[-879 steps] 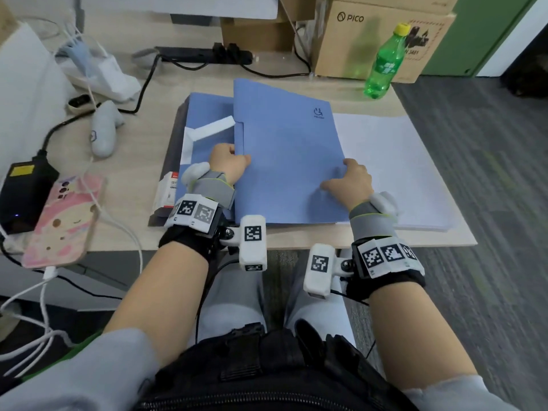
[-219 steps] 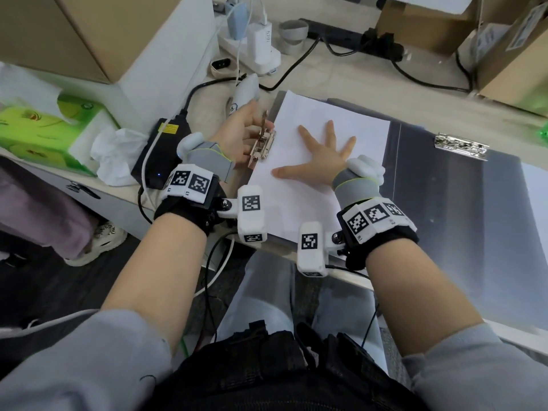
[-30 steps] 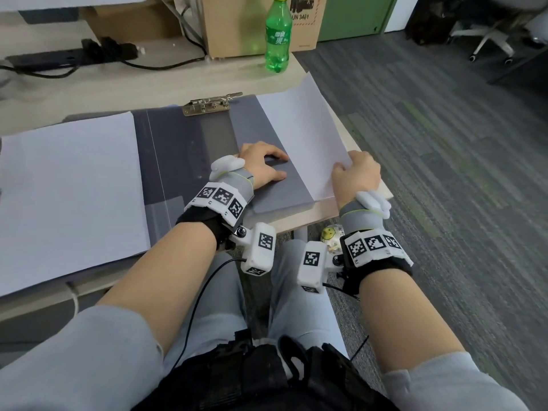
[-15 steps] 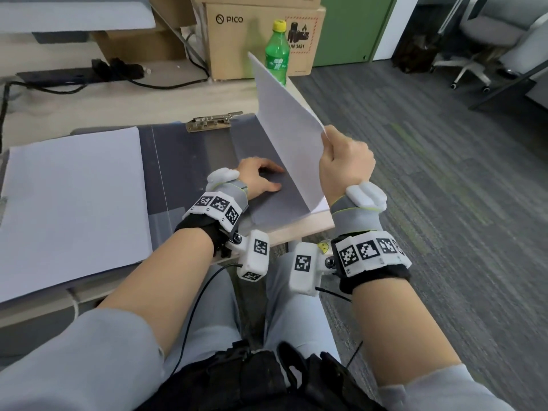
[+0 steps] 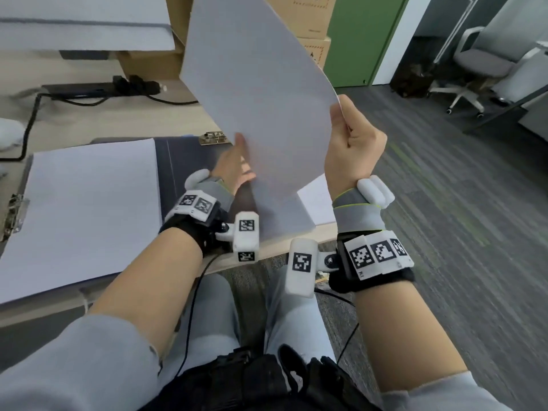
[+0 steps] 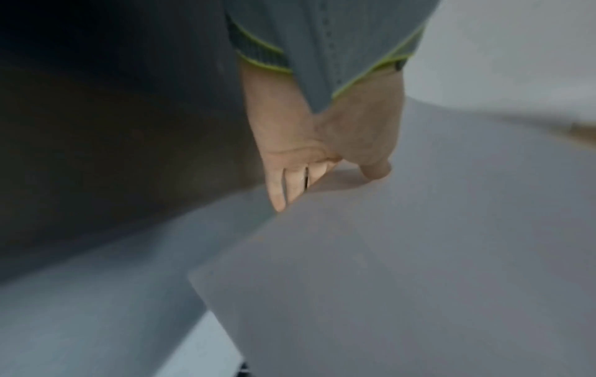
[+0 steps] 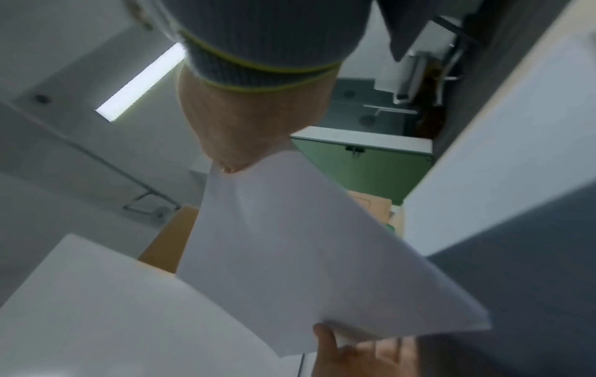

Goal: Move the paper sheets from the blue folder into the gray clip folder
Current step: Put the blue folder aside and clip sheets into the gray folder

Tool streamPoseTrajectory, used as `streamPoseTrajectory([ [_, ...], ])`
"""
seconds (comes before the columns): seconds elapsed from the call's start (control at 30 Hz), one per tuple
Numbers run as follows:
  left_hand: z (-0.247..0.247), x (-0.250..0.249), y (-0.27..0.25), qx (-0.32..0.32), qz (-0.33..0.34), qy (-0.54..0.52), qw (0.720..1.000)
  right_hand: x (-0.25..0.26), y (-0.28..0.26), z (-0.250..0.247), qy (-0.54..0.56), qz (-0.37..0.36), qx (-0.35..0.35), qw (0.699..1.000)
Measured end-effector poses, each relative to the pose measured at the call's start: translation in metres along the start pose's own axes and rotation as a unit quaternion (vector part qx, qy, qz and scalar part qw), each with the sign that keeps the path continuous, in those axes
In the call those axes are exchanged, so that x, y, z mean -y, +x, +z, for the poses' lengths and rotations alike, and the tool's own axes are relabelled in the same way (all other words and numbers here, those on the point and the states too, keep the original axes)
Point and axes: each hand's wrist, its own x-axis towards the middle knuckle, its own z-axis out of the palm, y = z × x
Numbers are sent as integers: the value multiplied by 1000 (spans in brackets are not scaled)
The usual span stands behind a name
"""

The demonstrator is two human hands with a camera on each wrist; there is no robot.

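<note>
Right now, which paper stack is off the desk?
The sheets that the right hand pinches by their right edge, tilted up in the air. The other stack lies flat on the gray clip folder, at left.

1. The raised sheet (image 5: 261, 93) runs past the head view's top edge, so its far corner is cut off.
2. The left hand (image 5: 234, 167) lies partly behind that sheet; its fingers (image 6: 279, 188) are blurred in the left wrist view, and whether they pinch the paper or only touch it cannot be told.
3. The right hand (image 5: 351, 143) shows only its back in the right wrist view; its fingers past the knuckles are hidden by the sheet.
4. The metal clip (image 5: 215, 137) beyond the left fingers is partly covered by the sheet.
</note>
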Motion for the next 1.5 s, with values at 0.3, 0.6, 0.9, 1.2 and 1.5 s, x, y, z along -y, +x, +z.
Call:
streamPoseTrajectory([
  [0.3,-70,-56,-13,-147,235,18,961,-10,-21,29,140,249,185,940],
  [0.6,-78,-35,-53,-97,240,97,961,10,-35,46,219,328,159,905],
  [0.9,-80,-48,-58,-130,184,83,971,19,-27,53,292,268,54,916],
  [1.2,-83,-67,-51,-150,200,102,963,23,-22,69,256,227,50,938],
  [1.5,-92,-75,-14,-182,240,126,945,-2,-2,95,234,219,64,945],
])
